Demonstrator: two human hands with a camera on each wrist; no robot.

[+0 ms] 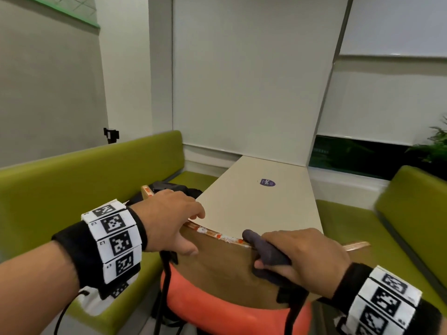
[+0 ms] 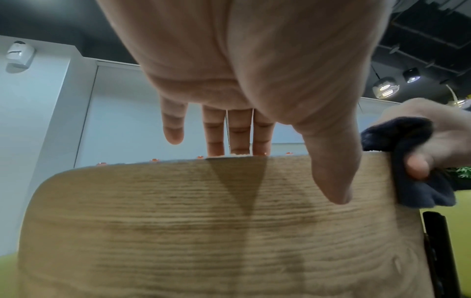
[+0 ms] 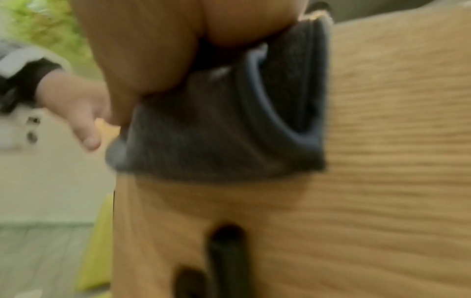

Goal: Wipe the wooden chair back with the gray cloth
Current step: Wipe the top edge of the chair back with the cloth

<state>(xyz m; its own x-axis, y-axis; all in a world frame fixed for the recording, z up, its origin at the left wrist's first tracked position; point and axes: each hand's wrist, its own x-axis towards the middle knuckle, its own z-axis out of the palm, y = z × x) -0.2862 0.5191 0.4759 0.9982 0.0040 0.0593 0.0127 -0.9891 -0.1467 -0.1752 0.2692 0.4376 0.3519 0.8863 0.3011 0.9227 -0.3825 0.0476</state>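
Note:
The wooden chair back (image 1: 222,269) stands right in front of me, above its orange seat (image 1: 217,308). My left hand (image 1: 169,221) rests on the left part of its top edge. In the left wrist view the fingers (image 2: 214,131) reach straight over the edge and the thumb (image 2: 331,171) lies against the near wood face (image 2: 203,221). My right hand (image 1: 304,255) grips the bunched gray cloth (image 1: 268,252) and presses it on the top edge at the right. The cloth (image 3: 203,131) hangs folded over the near face (image 3: 395,141), and the right thumb (image 2: 418,167) pins it (image 2: 420,191).
A beige table (image 1: 261,201) with a purple sticker lies just beyond the chair. Green benches run along the left (image 1: 72,180) and right (image 1: 411,213). A black bag (image 1: 174,187) sits on the left bench. Black chair-frame tubes (image 1: 164,286) run down beside the seat.

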